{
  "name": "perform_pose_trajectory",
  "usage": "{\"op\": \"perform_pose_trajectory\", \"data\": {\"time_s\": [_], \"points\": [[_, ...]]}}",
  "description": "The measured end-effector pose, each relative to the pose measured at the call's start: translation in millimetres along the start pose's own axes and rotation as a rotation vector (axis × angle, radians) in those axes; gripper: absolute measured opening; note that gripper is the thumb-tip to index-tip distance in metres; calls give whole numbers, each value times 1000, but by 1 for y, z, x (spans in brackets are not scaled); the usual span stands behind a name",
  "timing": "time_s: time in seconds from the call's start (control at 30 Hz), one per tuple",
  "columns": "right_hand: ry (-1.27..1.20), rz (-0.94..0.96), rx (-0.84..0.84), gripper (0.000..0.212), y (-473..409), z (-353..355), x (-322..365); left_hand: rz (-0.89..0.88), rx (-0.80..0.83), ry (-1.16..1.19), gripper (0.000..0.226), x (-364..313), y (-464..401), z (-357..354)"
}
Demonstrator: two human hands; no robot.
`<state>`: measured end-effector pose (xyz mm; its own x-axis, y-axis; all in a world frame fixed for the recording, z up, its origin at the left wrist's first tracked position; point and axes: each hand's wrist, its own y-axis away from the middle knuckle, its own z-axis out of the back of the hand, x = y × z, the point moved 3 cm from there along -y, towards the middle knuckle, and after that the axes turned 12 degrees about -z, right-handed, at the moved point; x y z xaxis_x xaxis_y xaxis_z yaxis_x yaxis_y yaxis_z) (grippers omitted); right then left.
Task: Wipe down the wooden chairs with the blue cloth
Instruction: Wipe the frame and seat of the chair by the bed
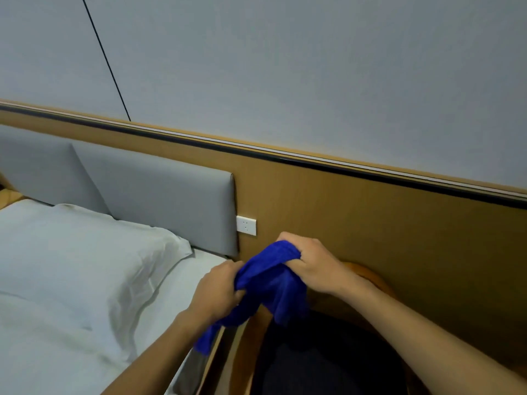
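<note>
A blue cloth (271, 283) hangs bunched between both hands, above a wooden chair. My left hand (218, 289) grips its lower left part, and a tail of cloth dangles below that hand. My right hand (306, 260) grips the upper end in a fist. The wooden chair (370, 276) stands below, with a curved wooden back against the wall panel and a dark seat (322, 357). My right forearm crosses over the chair's right side and hides part of it.
A bed with a white pillow (85, 260) and grey padded headboard (159, 192) lies to the left, close beside the chair. A wooden wall panel (370, 223) with a white socket (246, 225) runs behind the chair.
</note>
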<state>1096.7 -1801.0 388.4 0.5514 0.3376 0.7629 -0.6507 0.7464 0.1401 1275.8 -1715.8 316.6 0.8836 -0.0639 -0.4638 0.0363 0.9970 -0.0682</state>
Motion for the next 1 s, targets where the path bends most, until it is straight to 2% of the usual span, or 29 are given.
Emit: {"op": "perform_pose_trajectory", "data": {"time_s": [0.1,0.23,0.37,0.43,0.53,0.6,0.67,0.73,0.83,0.9,1.0], "points": [[18,-28,-34,15,-18,0,-7,28,76,194,7,28,-4,-14],[39,-113,-131,14,-34,-2,-32,27,114,379,15,54,-4,-29],[22,-198,-174,14,-37,-26,-71,-5,245,355,27,81,3,-54],[-1,-276,-146,14,-32,-43,-96,-10,306,353,23,94,8,-69],[-27,-440,-123,13,-22,-66,-136,105,265,422,14,110,16,-89],[20,-558,-77,15,-19,-84,-161,104,254,384,16,114,21,-100],[90,-665,-38,14,-15,-103,-180,43,327,317,18,114,22,-114],[73,-758,-9,15,-12,-121,-197,55,433,287,20,116,21,-128],[-30,-891,198,22,0,-142,-214,150,702,320,18,125,25,-146],[-26,-892,395,20,14,-153,-220,167,870,402,10,126,37,-151],[-123,-878,616,12,37,-168,-224,194,1023,580,16,127,58,-149]]}}
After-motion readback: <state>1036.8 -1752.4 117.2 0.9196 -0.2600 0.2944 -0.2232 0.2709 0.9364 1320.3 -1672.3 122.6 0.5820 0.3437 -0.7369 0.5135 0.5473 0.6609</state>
